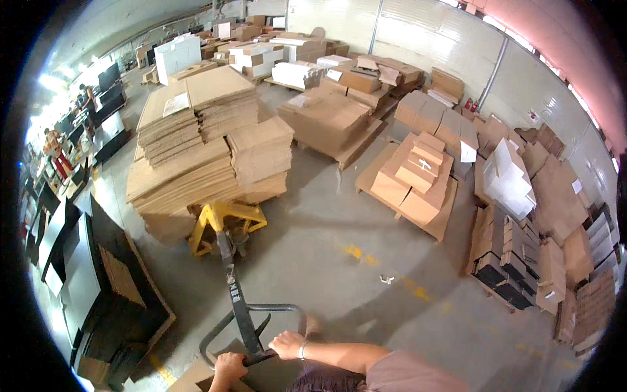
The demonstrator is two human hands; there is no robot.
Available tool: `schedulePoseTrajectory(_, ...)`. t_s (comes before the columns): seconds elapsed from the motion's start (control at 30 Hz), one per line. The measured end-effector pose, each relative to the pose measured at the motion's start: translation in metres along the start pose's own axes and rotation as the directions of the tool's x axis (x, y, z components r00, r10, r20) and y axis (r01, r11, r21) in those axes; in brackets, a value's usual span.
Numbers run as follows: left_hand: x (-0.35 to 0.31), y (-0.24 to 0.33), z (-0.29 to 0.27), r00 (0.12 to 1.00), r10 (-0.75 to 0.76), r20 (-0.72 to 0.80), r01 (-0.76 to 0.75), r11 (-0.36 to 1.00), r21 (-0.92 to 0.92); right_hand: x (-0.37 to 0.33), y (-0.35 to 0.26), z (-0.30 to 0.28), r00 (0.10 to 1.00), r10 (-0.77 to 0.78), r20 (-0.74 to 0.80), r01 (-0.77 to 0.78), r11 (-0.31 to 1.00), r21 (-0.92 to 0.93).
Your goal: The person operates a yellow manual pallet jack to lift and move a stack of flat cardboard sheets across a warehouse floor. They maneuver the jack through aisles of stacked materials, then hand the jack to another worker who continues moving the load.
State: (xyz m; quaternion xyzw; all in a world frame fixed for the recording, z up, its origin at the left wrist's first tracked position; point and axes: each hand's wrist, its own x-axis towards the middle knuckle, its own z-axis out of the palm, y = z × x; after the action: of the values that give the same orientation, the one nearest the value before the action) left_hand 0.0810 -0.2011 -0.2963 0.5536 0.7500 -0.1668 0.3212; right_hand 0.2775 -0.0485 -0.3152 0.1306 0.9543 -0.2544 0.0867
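Note:
A yellow pallet jack (214,215) stands ahead of me with a long black handle (234,287) that slopes toward me and ends in a loop grip. My left hand (228,367) is closed round the near bar of that loop, at its left part. On the same bar, further right, my right hand (287,345) is closed as well, with a bracelet at its wrist. Beyond the jack's yellow body rises a tall load of stacked flat cardboard (261,157), in uneven tiers. The jack's forks are hidden beneath this load.
Black and grey panels (88,281) are stacked close on the left. To the right, a pallet of brown boxes (418,179) and dark-edged cardboard bundles (506,255) stand. A small white scrap (387,279) lies on the floor. Two people are at the far left.

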Motion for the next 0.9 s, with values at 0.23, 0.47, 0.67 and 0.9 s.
schedulePoseTrajectory(0.23,0.001,-0.010,-0.037,0.979,0.176,-0.100,-0.179,0.983,-0.025,0.010,-0.001,-0.054,0.996,0.014,0.089,-0.023,0.994,0.103)
schedulePoseTrajectory(0.47,-0.043,-0.025,-0.129,0.934,-0.041,-0.355,-0.032,0.980,-0.197,0.056,-0.039,-0.158,0.981,0.076,0.178,-0.072,0.997,-0.029)
schedulePoseTrajectory(0.67,-0.040,-0.017,-0.031,0.961,0.055,-0.270,-0.107,0.977,-0.183,0.023,-0.029,-0.036,0.989,0.096,0.116,-0.078,0.986,-0.150)
schedulePoseTrajectory(0.9,-0.011,-0.017,0.029,0.916,0.051,-0.397,-0.141,0.969,-0.202,0.029,-0.012,-0.008,0.957,0.100,0.273,-0.080,0.993,-0.086)
